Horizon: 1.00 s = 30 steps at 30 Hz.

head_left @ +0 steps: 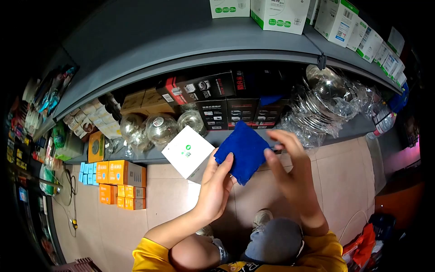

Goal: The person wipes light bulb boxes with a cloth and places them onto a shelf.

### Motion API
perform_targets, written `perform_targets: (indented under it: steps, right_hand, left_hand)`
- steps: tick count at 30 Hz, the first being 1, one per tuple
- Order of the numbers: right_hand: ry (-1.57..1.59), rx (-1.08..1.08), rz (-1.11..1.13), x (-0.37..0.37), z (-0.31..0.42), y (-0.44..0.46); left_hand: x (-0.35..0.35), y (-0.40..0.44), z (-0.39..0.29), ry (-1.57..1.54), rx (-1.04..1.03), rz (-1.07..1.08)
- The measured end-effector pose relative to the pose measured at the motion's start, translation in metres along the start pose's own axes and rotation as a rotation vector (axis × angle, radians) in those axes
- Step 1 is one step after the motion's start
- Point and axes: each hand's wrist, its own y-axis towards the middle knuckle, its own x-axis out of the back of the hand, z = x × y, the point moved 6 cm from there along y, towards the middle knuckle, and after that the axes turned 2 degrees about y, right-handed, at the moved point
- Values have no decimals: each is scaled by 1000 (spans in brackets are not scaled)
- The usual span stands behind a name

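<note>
A folded blue cloth is pinched in my left hand, with the thumb on top and the other fingers mostly hidden behind it. Just right of the cloth, my right hand has its fingers apart, slightly blurred, and holds nothing. A white box with a green logo is directly left of my left hand, partly overlapped by it. I cannot tell whether that hand touches the box.
Ahead, a grey shelf carries white-green boxes. Beneath it are black boxes, clear glass globes and plastic-wrapped metal lids. Orange boxes and small blue boxes stand on the tiled floor.
</note>
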Motion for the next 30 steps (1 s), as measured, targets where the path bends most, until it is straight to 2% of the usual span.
perform_targets:
  steps: [1,3,4,8,10,12,13,14,15,17,18,20,21,23,24,27,29,30]
  right_hand:
    - [1,2,2,-3,-4,-1]
    - [347,-241,20,-14,-25,-8]
    - [431,-278,40,-22,-27,-12]
    - [384,-237,165,-32,-19,-17]
    - [393,-240,185,-34,-15,-16]
    - [402,-243,208,-38,-15,-16]
    - [224,-73,184,-37,-10,-14]
    - [47,97,158,-37,-4,-13]
    - [48,99,164,-41,-5,-15]
    - [292,-113,156,-47,-18,-20]
    - [292,-113,162,-47,-16,-20]
    - [498,-356,147,-49,-25,-21]
    - [498,-357,155,-49,-25,-21]
    - [387,-314,141,-47,-25,-18]
    - [441,-408,131,-49,-29,-19]
    - [490,-491,154,-57,-39,-12]
    - [488,-422,149,-65,-38,5]
    - [310,-226,148,-66,-29,17]
  left_hand:
    - [-1,-1,0,-1,-2,-2]
    - [-4,-5,-2,46,-44,52]
    - [-4,-7,-2,93,-56,103]
    - [-4,-10,-3,107,-53,173]
    - [-2,-10,-4,300,-29,156]
    - [2,-8,0,322,-91,179]
    - [2,-8,-1,348,-152,206]
    - [4,-7,0,322,-120,204]
    - [5,-8,-1,317,-121,199]
    - [5,-9,-2,250,-102,203]
    - [6,-9,-5,246,-103,198]
    - [10,-10,-11,477,-48,202]
    - [13,-10,-15,472,-49,196]
    - [11,-15,-36,798,-362,225]
    - [19,-17,-45,795,-514,219]
    - [79,-30,-66,981,-824,16]
    - [119,-31,-66,1080,-801,-183]
    - [135,-25,-57,1058,-692,-182]
